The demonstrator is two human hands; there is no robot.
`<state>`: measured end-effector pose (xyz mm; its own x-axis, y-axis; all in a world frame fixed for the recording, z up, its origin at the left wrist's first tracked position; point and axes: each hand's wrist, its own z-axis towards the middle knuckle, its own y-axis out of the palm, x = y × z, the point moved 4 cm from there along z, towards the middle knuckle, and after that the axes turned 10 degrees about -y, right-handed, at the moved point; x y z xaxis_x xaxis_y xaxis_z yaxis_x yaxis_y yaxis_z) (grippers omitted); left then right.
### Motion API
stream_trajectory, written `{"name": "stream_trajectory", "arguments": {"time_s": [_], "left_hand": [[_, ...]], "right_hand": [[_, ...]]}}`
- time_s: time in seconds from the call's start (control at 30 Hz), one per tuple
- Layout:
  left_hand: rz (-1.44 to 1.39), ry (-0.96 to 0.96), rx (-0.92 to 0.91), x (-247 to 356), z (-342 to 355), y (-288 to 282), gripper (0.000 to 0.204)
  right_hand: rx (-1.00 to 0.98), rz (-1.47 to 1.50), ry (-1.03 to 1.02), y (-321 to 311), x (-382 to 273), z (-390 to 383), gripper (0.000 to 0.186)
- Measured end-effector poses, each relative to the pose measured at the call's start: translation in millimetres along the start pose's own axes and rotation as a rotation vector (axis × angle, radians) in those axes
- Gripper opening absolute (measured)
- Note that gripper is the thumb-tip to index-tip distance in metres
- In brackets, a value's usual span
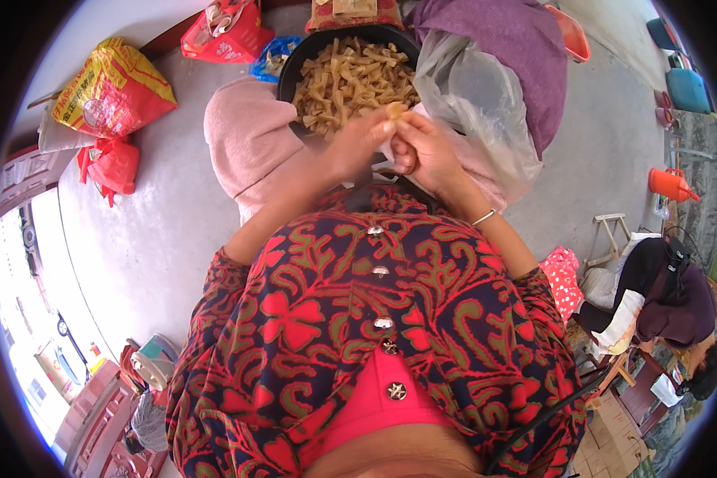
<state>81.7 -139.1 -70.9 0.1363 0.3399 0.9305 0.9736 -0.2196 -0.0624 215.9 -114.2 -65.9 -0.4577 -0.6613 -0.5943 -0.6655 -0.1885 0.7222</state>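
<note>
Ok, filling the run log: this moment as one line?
left hand and right hand: pinching one tan strip | over black bowl of strips

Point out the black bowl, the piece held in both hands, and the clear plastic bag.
black bowl (295, 60): head view, left rim.
tan piece (394, 110): head view, its top.
clear plastic bag (474, 99): head view, middle.

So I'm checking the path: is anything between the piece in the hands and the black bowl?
Nothing visible. Both hands, left hand and right hand, hold the piece right at the bowl rim; the clear bag lies beside it.
</note>
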Motion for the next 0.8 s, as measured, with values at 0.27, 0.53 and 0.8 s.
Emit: {"name": "stream_trajectory", "arguments": {"time_s": [0.27, 0.53, 0.8], "left_hand": [[-0.765, 0.116, 0.137, 90.7, 7.0, -23.1, 0.04], [-1.173, 0.638, -0.011, 225.3, 26.9, -131.8, 0.035], [0.18, 0.916, 0.94, 223.9, 49.9, -119.3, 0.05]], "right_hand": [[-0.224, -0.198, -0.041, 74.2, -43.0, 40.8, 0.025], [-0.586, -0.665, -0.235, 154.8, -177.3, 71.3, 0.025], [-0.625, -0.291, -0.489, 137.5, -183.8, 132.1, 0.021]]}}
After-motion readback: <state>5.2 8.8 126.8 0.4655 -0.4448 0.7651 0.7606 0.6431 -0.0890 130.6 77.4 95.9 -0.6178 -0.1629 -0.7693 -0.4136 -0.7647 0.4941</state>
